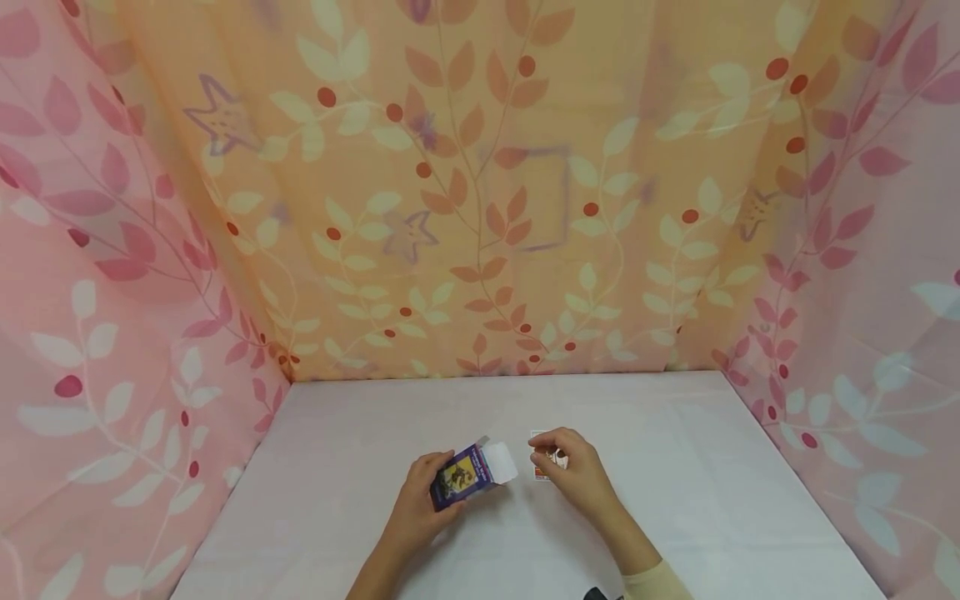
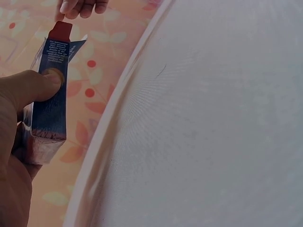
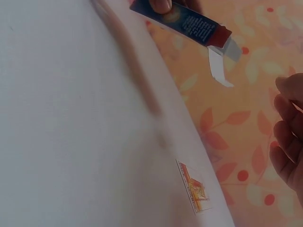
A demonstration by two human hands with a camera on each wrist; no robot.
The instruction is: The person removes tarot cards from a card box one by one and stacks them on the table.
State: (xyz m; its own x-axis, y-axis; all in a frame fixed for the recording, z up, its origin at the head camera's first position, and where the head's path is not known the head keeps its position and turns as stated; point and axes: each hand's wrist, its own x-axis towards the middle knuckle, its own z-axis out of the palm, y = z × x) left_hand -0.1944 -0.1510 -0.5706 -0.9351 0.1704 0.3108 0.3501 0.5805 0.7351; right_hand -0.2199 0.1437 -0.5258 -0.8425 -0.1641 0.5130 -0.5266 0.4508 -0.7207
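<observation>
My left hand (image 1: 422, 502) grips a dark blue card box (image 1: 459, 478) with a yellow picture on its front, the thumb pressed on one narrow side (image 2: 49, 109). The box is tilted, and its white end flap (image 1: 500, 463) stands open toward the right hand. My right hand (image 1: 579, 473) hovers just right of the box, fingers loosely bent and nothing between them. Below it a small printed card (image 3: 194, 190) with a white border and an orange-red picture lies on the table; the hand partly hides it in the head view. The inside of the box is hidden.
A white cloth covers the table (image 1: 337, 433). Floral curtains enclose it: an orange one (image 1: 480, 208) behind and pink ones at the left (image 1: 112, 333) and right (image 1: 885, 375). A small dark object (image 1: 595, 593) shows at the bottom edge by the right sleeve (image 1: 656, 582).
</observation>
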